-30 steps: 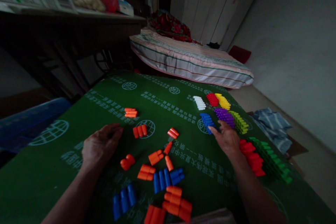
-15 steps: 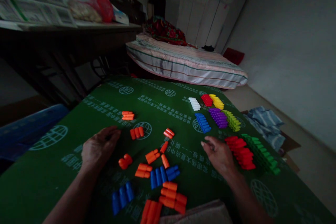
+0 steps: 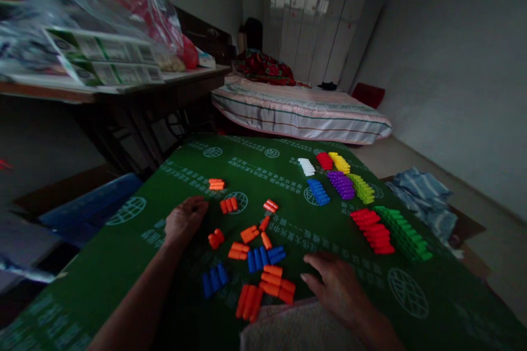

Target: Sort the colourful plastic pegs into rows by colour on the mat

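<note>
My left hand (image 3: 186, 222) rests on the green tabletop with its fingers curled in, and nothing shows in them. Just beyond its fingertips lie orange bullet-shaped plastic toy pieces (image 3: 229, 205). My right hand (image 3: 335, 288) hovers palm down, thumb and fingers apart, holding nothing. To its left lie more orange pieces (image 3: 278, 285) and blue pieces (image 3: 258, 259), joined in short rows. A separate blue row (image 3: 214, 279) sits nearer me. Several loose orange pieces (image 3: 249, 233) are scattered between the hands.
At right stand sorted rows: red pieces (image 3: 373, 230), green pieces (image 3: 403, 233), purple pieces (image 3: 341, 184), blue pieces (image 3: 318, 192) and white pieces (image 3: 306, 166). A cloth (image 3: 284, 326) lies at the near edge. A bed (image 3: 300, 112) is beyond the table, a cluttered desk (image 3: 164, 85) at left.
My right hand has moved back toward me, away from the red row and closer to the orange and blue pieces. The left hand stays curled on the table. The camera view has shifted.
</note>
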Demonstrator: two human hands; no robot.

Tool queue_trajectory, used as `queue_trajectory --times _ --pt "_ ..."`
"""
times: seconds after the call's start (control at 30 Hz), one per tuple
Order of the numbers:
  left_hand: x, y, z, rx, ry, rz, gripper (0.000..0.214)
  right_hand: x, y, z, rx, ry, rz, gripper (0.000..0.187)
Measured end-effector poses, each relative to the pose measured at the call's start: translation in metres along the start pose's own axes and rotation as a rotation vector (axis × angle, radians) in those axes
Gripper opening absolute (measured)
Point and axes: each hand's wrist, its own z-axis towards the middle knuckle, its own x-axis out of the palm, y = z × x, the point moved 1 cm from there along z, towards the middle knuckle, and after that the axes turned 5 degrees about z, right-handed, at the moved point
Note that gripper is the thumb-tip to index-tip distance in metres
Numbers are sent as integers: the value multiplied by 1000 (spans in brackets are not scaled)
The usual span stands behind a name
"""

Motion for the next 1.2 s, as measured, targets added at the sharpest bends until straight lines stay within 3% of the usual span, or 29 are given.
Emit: queue_trajectory --times 0.13,0.27,0.53,0.77,0.87,1.07,1.2 --pt "-3 1 -1 25 51 -103 47 3 -1 -12 -4 60 -41 34" --pt "-14 4 -20 82 67 -113 50 7 -7 -22 -16 80 -65 37" --pt "-35 14 -92 175 144 -38 46 11 -14 -29 -62 91 -135 39" --pt "-34 10 -148 239 176 2 46 10 12 -14 -42 61 -118 32" --pt "-24 16 -164 316 102 35 43 8 34 4 -26 42 -168 27" --pt "-5 52 -197 542 -241 222 35 17 63 40 8 24 -256 23" --pt "-2 86 -221 723 -295 405 39 19 68 47 8 39 -264 22"
